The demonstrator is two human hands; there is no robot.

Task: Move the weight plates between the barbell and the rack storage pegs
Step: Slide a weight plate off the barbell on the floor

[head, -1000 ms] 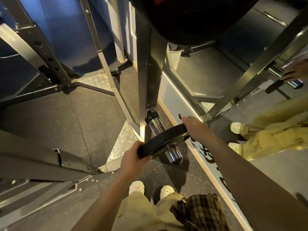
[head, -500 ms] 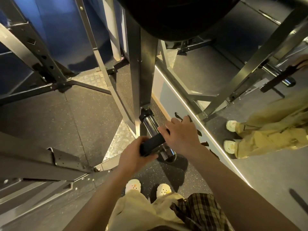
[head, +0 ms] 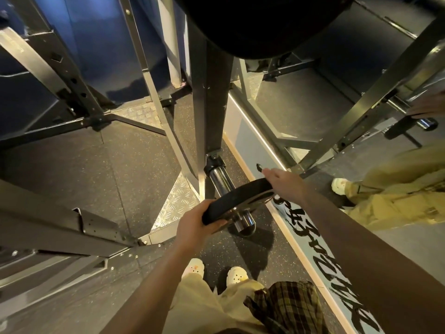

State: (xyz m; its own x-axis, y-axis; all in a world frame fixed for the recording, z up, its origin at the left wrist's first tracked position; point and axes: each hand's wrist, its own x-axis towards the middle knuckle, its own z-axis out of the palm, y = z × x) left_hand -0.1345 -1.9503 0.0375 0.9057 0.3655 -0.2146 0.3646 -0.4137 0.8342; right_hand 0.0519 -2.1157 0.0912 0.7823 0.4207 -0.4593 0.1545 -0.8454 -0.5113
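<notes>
A small black round weight plate (head: 237, 197) sits threaded on the chromed steel storage peg (head: 225, 189) that juts from the foot of a grey steel rack upright (head: 212, 97), a little below the middle of the view. The peg's polished end (head: 244, 222) pokes out on the near side of the plate, so the plate sits near the outer end of the peg, well apart from the black collar at the peg's root.

Both hands are on the plate. The left hand (head: 195, 225) grips the rim at the plate's 8 o'clock side, fingers curled under the edge and thumb over the top. The right hand (head: 284, 184) lies at the 2 o'clock side, on the far end of the rim; its fingers wrap over the edge, though how far they close beneath it cannot be seen.

At 12 o'clock a large black round plate (head: 255, 22) hangs overhead and fills the top edge. At 9 o'clock grey steel rack beams (head: 60, 222) cross the dark speckled rubber floor (head: 77, 169), with a ribbed metal footplate (head: 174, 203) beside the upright. At 6 o'clock are the person's pale trousers (head: 199, 307), white clogs (head: 237, 276) and a dark checked cloth (head: 286, 307). From 1 to 4 o'clock a wall mirror (head: 313, 97) repeats the rack and the person.
</notes>
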